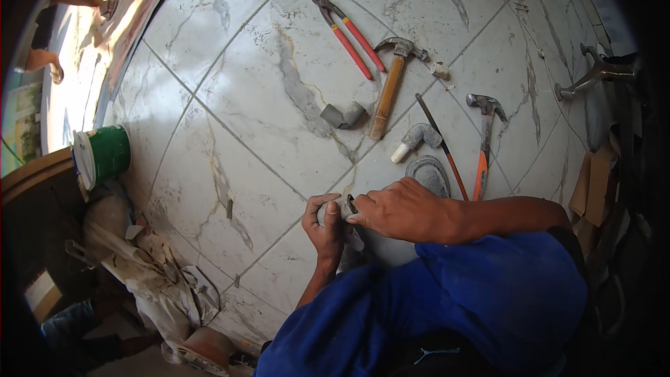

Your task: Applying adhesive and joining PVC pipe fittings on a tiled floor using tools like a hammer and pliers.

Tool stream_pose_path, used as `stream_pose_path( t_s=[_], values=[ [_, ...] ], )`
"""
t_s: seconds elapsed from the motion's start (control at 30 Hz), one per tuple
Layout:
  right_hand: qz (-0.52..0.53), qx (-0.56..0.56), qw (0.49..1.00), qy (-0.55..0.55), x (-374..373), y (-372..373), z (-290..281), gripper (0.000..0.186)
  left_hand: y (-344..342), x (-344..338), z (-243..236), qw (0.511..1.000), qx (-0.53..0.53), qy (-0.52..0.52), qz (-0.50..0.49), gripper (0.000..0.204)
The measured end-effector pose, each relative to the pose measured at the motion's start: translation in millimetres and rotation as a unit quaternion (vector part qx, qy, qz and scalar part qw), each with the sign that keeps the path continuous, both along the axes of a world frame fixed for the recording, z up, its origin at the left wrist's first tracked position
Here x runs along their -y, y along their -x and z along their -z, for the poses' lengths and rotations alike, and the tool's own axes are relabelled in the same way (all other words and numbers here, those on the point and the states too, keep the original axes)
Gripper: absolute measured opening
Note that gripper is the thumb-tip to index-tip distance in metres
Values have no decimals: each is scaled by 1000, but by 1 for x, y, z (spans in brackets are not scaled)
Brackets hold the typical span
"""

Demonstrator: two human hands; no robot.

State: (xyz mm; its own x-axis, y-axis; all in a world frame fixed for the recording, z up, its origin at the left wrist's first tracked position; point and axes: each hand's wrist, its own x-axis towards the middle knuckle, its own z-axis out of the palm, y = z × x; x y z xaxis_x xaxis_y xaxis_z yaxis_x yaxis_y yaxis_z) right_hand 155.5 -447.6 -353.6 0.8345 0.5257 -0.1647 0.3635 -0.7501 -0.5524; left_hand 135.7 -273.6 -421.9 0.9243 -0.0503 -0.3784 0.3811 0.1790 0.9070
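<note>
1. Blue cloth (pixel 488 293) covers my bent legs; I keep my work close above it, I think because that steadies my arms.
2. Far left, a green bucket (pixel 110 152) sits at the edge of the tiles (pixel 251 188), with a pale sack (pixel 139 258) heaped near it; both are well apart from my hands, so they probably don't hinder me.
3. My left hand (pixel 324 230) curls narrow, thumb and fingers around a fitting (pixel 345 205), likely to stop it turning.
4. That grey fitting is between my two hands, in front of my lap, its dark open end facing my right, presumably for easy access.
5. Beyond it lie a grey elbow (pixel 338 117) and, farther off, pincers (pixel 352 52), their red handles pointing back toward me, perhaps for a quick grab.
6. One wooden hammer (pixel 388 98) has its head near the pincers and its handle toward me, which should suit an easy reach.
7. My right hand (pixel 401 209) is bent, fingertips touching the fitting's rim, apparently for fine control; I cannot tell whether they pinch anything else.
8. Just beyond that hand rests a white-ended elbow (pixel 420 136), with a thin rod (pixel 441 132) beside it.
9. Rightmost of these, an orange hammer (pixel 483 160) points its grip toward my forearm, seemingly also for convenience.
</note>
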Motion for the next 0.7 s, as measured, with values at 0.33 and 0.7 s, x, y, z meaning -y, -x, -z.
stream_pose_path(
  t_s=[0.33, 0.7],
  values=[
    [-21, 110, 988, -102, 11, -7, -37, 37, 0, -9, -1, 971, -136, 199, -6, 49],
    [-12, 172, 972, -157, 4, -2, -34, 38, -6, 0, -3, 924, -171, 336, -56, 46]
  ],
)
